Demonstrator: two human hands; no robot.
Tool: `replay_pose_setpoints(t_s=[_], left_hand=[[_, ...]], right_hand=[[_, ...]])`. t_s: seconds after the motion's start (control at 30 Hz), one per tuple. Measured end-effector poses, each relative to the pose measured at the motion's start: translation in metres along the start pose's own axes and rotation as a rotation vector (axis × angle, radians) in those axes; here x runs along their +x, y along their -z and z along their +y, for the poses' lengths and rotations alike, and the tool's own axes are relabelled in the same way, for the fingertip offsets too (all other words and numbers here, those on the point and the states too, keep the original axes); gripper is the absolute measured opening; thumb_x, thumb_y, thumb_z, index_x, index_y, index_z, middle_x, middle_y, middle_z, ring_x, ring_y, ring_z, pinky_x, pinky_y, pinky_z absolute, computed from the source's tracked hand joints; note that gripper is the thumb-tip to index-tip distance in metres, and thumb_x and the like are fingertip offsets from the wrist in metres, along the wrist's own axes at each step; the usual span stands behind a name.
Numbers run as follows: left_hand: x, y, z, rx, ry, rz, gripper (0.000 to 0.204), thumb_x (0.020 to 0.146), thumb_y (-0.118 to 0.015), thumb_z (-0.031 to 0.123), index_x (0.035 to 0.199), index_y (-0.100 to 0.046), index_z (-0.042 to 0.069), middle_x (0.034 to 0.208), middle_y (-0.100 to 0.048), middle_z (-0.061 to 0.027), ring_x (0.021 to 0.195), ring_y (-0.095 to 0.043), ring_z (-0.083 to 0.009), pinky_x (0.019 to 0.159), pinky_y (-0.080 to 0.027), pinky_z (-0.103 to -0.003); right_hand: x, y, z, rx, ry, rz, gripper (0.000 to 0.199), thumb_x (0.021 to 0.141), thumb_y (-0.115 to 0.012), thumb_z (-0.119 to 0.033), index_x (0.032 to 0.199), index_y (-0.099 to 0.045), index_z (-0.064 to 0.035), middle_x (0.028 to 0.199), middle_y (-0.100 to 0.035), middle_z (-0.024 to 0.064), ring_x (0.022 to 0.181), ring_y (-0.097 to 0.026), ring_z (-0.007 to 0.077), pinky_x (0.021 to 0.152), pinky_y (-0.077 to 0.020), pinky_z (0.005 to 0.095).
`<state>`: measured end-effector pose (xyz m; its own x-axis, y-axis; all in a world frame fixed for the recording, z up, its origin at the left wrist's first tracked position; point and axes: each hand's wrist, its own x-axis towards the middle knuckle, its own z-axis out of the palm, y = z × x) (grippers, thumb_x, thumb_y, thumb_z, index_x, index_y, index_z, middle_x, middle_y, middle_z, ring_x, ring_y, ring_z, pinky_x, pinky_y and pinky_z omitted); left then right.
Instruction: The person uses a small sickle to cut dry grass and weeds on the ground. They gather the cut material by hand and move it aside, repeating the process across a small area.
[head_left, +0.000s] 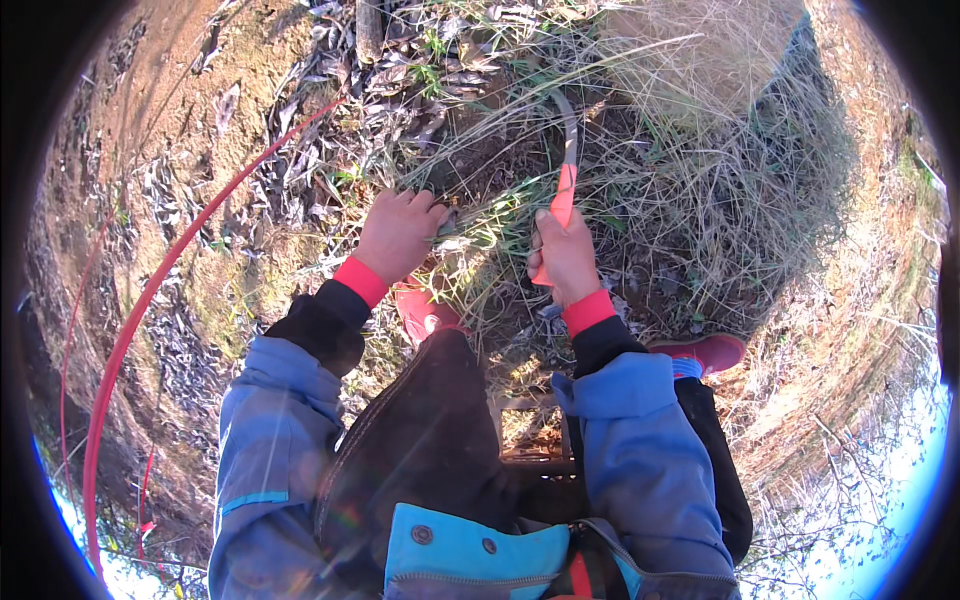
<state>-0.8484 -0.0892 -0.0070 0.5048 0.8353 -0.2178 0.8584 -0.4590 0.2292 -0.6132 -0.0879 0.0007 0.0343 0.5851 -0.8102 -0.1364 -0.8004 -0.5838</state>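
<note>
On the right, right hand (568,255): grasping orange-handled sickle (567,182).
Left hand (400,232): beside green stems (500,215), grip unclear.
Far right: dry grass (725,175).

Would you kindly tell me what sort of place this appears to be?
It appears to be rough, open ground outdoors, perhaps a field or garden edge. Bare reddish-brown soil, scattered dead leaves and a tangle of dry grass in sunlight suggest this.
</note>
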Motion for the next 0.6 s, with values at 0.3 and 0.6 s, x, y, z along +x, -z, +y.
replay_pose_setpoints(t_s=[0.3, 0.6], left_hand=[[0.062, 0.017, -0.026, 0.178, -0.107, 0.206, 0.069, 0.075, -0.06, 0.007, 0.14, -0.042, 0.025, 0.141, -0.044, -0.0053, 0.079, -0.06, -0.018, 0.071, -0.043, -0.033], [0.073, -0.014, -0.016, 0.205, -0.022, -0.025, 0.019, 0.082, -0.055, 0.015, 0.098, -0.066, 0.015, 0.117, -0.056, -0.002, 0.082, -0.061, -0.0189, 0.076, -0.043, -0.034]], right_hand=[[-0.023, 0.017, 0.051, -0.68, 0.299, -0.193, 0.02, 0.093, -0.052, -0.014, 0.106, -0.044, -0.0017, 0.067, -0.052, 0.0084, 0.049, -0.052, 0.0211, 0.045, -0.0436, 0.0341], [-0.067, 0.04, 0.061, -0.832, 0.267, -0.057, 0.031, 0.087, -0.059, -0.022, 0.106, -0.053, 0.0009, 0.085, -0.06, 0.0234, 0.085, -0.059, 0.0438, 0.074, -0.0463, 0.0456]])
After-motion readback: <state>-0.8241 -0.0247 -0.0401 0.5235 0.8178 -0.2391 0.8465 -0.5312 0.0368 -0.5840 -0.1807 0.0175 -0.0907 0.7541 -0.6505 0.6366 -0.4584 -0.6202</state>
